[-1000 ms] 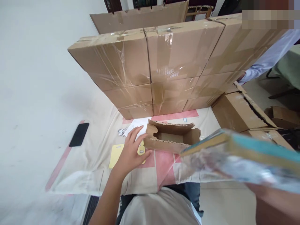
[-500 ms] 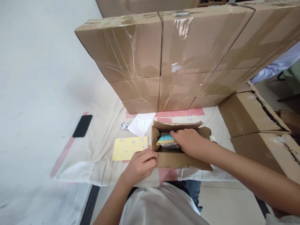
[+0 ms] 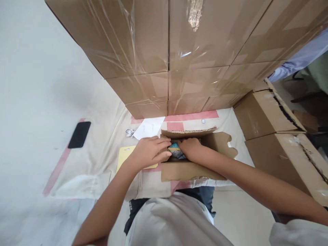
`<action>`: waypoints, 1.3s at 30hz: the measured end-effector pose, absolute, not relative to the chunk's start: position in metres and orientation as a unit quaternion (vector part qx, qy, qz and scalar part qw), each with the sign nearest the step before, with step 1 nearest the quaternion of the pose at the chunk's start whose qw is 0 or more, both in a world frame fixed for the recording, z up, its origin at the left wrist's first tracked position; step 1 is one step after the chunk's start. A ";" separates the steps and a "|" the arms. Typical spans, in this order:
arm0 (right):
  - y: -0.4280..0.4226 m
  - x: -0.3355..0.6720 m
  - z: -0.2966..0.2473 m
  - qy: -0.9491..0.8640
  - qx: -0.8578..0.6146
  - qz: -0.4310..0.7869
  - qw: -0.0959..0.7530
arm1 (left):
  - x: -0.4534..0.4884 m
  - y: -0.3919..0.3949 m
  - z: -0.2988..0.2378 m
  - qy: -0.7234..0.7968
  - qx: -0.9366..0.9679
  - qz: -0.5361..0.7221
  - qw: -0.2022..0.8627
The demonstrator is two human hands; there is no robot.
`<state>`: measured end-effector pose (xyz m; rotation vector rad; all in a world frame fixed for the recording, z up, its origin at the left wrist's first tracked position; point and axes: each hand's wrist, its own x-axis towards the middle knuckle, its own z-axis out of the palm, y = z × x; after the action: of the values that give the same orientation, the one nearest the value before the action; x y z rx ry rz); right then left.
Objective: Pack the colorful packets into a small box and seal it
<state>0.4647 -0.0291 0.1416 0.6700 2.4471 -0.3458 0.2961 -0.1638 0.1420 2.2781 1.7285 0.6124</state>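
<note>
A small open cardboard box (image 3: 194, 171) lies on the cloth in front of me. Inside it sits a blue-and-yellow packet wrapped in clear plastic (image 3: 175, 150). My left hand (image 3: 150, 152) rests on the box's left end, fingers curled over the wall and touching the packet. My right hand (image 3: 190, 148) is inside the box, pressed down on the packet with its fingers closed around it. Most of the packet is hidden under both hands.
A wall of taped cardboard cartons (image 3: 169, 51) stands right behind the box. Two torn cartons (image 3: 266, 112) sit at the right. A yellow card (image 3: 123, 155), a white paper (image 3: 148, 127) and a black phone (image 3: 79, 134) lie at the left. Another person's sleeve (image 3: 302, 58) shows at the far right.
My right hand brought the wrapped packet in from the right and set it in the box. My left hand moved from the box's front wall to its left end. The view tilted closer.
</note>
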 end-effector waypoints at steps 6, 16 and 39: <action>-0.028 0.461 0.145 0.904 0.277 -0.114 0.304 | 0.307 -0.135 0.140 0.602 0.795 0.065 0.020; -0.043 0.584 0.193 0.896 0.321 -0.242 -0.188 | 0.286 -0.173 0.125 0.553 0.802 0.200 0.108; -0.068 0.628 0.110 0.708 0.315 -0.588 -0.230 | 0.302 -0.193 0.099 0.620 0.637 0.436 0.141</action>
<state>0.6284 -0.0683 0.1104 1.1669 2.6240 -2.1793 0.3016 -0.1933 0.0986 1.8378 1.7901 1.2597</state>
